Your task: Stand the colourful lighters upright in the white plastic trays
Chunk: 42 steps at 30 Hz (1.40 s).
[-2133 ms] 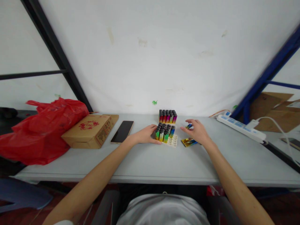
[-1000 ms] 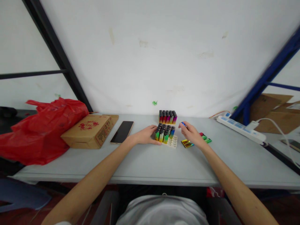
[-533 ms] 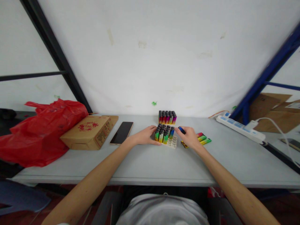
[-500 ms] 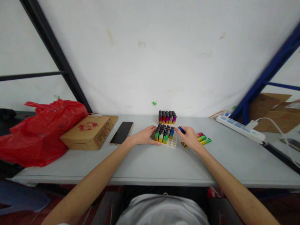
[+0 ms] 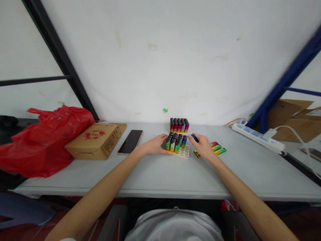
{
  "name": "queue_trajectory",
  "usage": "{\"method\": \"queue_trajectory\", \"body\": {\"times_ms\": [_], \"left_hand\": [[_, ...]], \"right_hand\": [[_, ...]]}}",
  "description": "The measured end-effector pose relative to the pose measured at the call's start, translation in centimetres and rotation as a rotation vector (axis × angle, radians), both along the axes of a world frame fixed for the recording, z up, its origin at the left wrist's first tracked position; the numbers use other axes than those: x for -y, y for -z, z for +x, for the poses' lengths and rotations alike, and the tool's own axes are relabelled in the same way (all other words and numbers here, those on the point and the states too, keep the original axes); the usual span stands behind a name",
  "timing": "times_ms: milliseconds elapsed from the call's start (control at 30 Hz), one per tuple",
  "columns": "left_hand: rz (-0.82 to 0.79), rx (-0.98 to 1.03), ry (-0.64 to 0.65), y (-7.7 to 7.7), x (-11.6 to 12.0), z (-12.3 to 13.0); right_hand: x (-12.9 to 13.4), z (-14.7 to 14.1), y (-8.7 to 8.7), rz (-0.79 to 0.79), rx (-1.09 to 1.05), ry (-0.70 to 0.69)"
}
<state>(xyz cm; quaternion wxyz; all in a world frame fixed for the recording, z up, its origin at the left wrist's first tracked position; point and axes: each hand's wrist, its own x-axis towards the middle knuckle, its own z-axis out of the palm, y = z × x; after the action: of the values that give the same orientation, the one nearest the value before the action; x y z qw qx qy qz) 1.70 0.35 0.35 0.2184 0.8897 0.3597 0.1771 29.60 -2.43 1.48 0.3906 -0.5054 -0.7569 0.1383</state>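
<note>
In the head view, a white slotted tray [image 5: 185, 153] sits on the table before me, partly filled with upright multicoloured lighters [image 5: 172, 144]. Bare slots show at its front right. Around the tray's left side lies my left hand [image 5: 156, 145], thumb at the front corner and fingers toward the back. My right hand [image 5: 202, 146] pinches a blue lighter [image 5: 195, 137] just right of the tray, apart from it. Several loose lighters [image 5: 220, 151] lie flat beside and partly behind that hand. Behind the tray stands another block of upright lighters [image 5: 179, 125], mostly red and purple.
To the left are a phone [image 5: 130, 142], a cardboard box [image 5: 92, 140] and a red plastic bag [image 5: 47, 140]. A white power strip [image 5: 258, 137] with a plugged-in charger lies at the right. The grey table [image 5: 155, 177] ends at a white wall behind.
My right hand has shifted very slightly with the blue lighter still in it. My left hand stays at the tray, and the view has tilted a little.
</note>
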Motion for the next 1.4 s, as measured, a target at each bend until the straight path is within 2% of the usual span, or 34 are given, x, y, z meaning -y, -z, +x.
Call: {"method": "queue_trajectory", "body": {"times_ms": [200,400,700,1133,1400], "left_hand": [[0.025,0.000,-0.003,0.0,0.1,0.0],[0.017,-0.001,0.002,0.1,0.0,0.0],[-0.002,0.006,-0.001,0.1,0.0,0.0],[0.021,0.022,0.008,0.4,-0.2,-0.1],[0.001,0.008,-0.007,0.3,-0.1,0.0]], "right_hand": [[0.7,0.1,-0.5,-0.018,-0.019,-0.049],[0.7,0.3,-0.3,-0.024,-0.046,-0.096],[0.7,0.4,-0.7,0.282,0.018,-0.195],[0.6,0.5,0.0,0.038,0.056,-0.232],[0.7,0.7,0.4,0.123,0.222,-0.208]]}}
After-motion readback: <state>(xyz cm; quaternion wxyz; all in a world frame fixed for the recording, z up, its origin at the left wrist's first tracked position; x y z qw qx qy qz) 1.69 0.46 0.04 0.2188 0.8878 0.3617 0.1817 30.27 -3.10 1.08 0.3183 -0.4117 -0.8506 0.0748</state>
